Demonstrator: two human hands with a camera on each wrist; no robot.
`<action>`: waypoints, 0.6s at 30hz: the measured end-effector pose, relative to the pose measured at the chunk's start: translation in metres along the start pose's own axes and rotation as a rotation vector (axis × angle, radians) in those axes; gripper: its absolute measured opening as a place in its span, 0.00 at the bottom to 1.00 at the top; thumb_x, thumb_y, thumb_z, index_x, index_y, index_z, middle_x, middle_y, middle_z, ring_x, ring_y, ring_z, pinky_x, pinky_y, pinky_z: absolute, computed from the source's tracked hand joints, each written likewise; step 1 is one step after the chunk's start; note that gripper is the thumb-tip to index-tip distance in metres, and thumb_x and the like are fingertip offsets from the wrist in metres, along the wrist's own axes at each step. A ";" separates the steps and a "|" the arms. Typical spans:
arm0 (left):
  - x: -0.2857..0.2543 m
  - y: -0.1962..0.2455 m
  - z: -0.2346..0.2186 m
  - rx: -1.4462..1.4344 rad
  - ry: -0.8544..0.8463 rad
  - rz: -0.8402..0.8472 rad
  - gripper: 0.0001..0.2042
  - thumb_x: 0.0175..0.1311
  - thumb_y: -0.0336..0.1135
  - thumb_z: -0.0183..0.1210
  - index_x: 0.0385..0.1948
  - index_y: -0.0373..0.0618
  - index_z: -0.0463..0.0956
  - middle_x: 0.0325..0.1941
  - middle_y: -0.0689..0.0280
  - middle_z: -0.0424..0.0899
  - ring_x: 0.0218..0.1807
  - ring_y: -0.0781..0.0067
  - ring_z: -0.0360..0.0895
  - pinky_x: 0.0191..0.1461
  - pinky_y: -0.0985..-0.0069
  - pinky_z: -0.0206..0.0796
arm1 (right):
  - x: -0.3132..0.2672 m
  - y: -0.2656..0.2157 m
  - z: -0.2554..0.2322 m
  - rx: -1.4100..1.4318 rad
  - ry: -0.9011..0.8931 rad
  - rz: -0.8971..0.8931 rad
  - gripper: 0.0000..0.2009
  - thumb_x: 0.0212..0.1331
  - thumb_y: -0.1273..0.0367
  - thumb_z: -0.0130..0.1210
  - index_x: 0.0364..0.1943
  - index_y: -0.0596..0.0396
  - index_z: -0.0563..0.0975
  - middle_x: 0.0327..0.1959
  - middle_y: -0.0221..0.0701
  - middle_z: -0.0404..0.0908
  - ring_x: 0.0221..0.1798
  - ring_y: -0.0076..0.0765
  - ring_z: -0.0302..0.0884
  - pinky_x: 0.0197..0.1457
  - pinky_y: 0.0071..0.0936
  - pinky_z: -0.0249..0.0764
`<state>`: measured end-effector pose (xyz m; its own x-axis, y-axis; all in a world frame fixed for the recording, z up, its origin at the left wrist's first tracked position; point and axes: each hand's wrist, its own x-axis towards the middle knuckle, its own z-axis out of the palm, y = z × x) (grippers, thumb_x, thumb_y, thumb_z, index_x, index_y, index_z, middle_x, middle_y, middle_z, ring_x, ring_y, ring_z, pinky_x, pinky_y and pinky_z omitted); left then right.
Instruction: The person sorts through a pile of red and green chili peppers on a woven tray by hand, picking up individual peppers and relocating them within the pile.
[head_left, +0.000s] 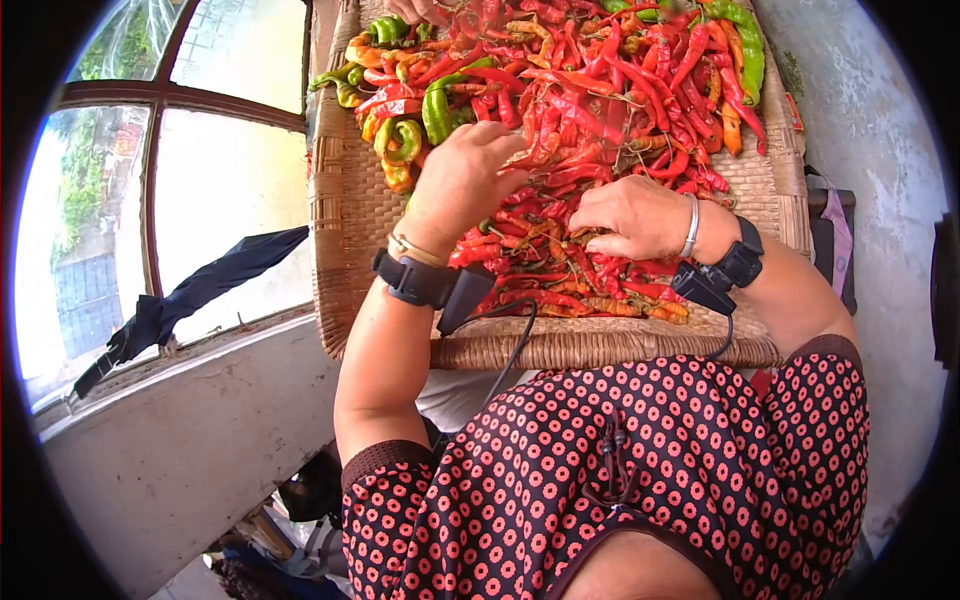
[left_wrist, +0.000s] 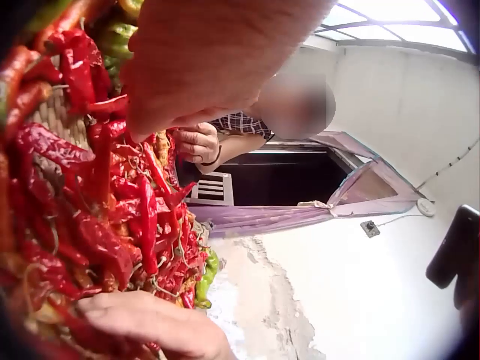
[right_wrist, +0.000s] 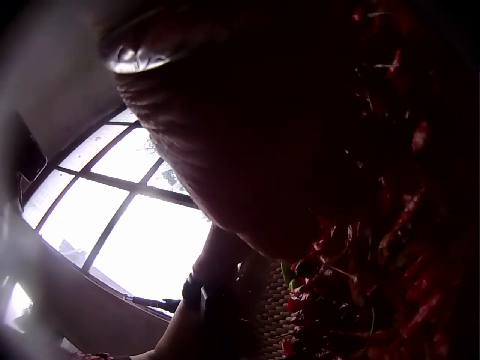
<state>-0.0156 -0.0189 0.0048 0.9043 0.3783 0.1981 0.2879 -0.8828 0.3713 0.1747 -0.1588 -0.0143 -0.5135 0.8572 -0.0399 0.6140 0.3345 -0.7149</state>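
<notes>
Wrinkled red chili peppers [head_left: 580,120] lie in a thick layer on a woven wicker tray [head_left: 460,350]. My left hand [head_left: 463,185] is over the left part of the layer, thumb and fingers apart with no pepper showing between them. In the left wrist view its fingertips are hidden behind the hand. Lower and to the right, my right hand [head_left: 635,215] reaches down among the red peppers with bent fingers; I cannot tell whether it pinches one. A green pepper [head_left: 437,112] and a curled yellow-green one [head_left: 402,145] lie just beyond my left hand.
Another person's hand [left_wrist: 199,142] touches the peppers at the tray's far side. A barred window [head_left: 235,150] and a folded dark umbrella [head_left: 200,290] are on the left. A grey wall [head_left: 860,150] stands to the right. Cables hang from both wrist cameras.
</notes>
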 end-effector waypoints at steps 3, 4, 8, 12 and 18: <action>0.007 0.022 0.017 -0.010 -0.150 0.143 0.23 0.45 0.34 0.62 0.48 0.52 0.72 0.55 0.57 0.67 0.54 0.54 0.66 0.55 0.64 0.63 | -0.004 -0.005 -0.013 -0.177 0.124 0.021 0.08 0.48 0.65 0.54 0.28 0.53 0.76 0.27 0.35 0.76 0.32 0.43 0.76 0.35 0.39 0.72; 0.006 0.022 0.029 0.025 -0.135 0.196 0.22 0.44 0.34 0.63 0.47 0.52 0.73 0.55 0.57 0.67 0.55 0.53 0.65 0.56 0.64 0.63 | -0.006 -0.004 -0.018 -0.235 0.172 0.087 0.08 0.48 0.64 0.54 0.26 0.53 0.76 0.26 0.34 0.76 0.31 0.43 0.76 0.34 0.39 0.72; 0.001 0.009 0.049 0.051 -0.192 0.203 0.18 0.45 0.33 0.61 0.42 0.52 0.76 0.54 0.58 0.68 0.55 0.56 0.65 0.57 0.64 0.62 | -0.009 0.008 -0.033 -0.426 0.560 0.326 0.06 0.48 0.67 0.56 0.26 0.54 0.75 0.24 0.34 0.74 0.28 0.43 0.74 0.31 0.34 0.70; 0.003 0.008 0.041 0.069 -0.273 0.082 0.12 0.46 0.30 0.59 0.35 0.51 0.78 0.51 0.62 0.70 0.52 0.60 0.68 0.55 0.68 0.64 | -0.010 0.023 -0.029 -0.590 0.551 0.268 0.17 0.42 0.70 0.60 0.40 0.55 0.73 0.39 0.36 0.71 0.43 0.43 0.70 0.44 0.35 0.70; -0.001 -0.008 0.034 0.143 -0.231 0.091 0.07 0.47 0.27 0.53 0.28 0.49 0.78 0.42 0.63 0.73 0.42 0.60 0.74 0.45 0.69 0.69 | -0.005 0.021 -0.006 -0.598 0.353 0.218 0.26 0.38 0.65 0.64 0.46 0.51 0.69 0.43 0.36 0.68 0.50 0.47 0.63 0.51 0.37 0.70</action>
<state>-0.0085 -0.0215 -0.0296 0.9715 0.2369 0.0063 0.2293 -0.9465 0.2269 0.1940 -0.1538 -0.0248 -0.1797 0.9704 0.1615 0.9548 0.2116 -0.2087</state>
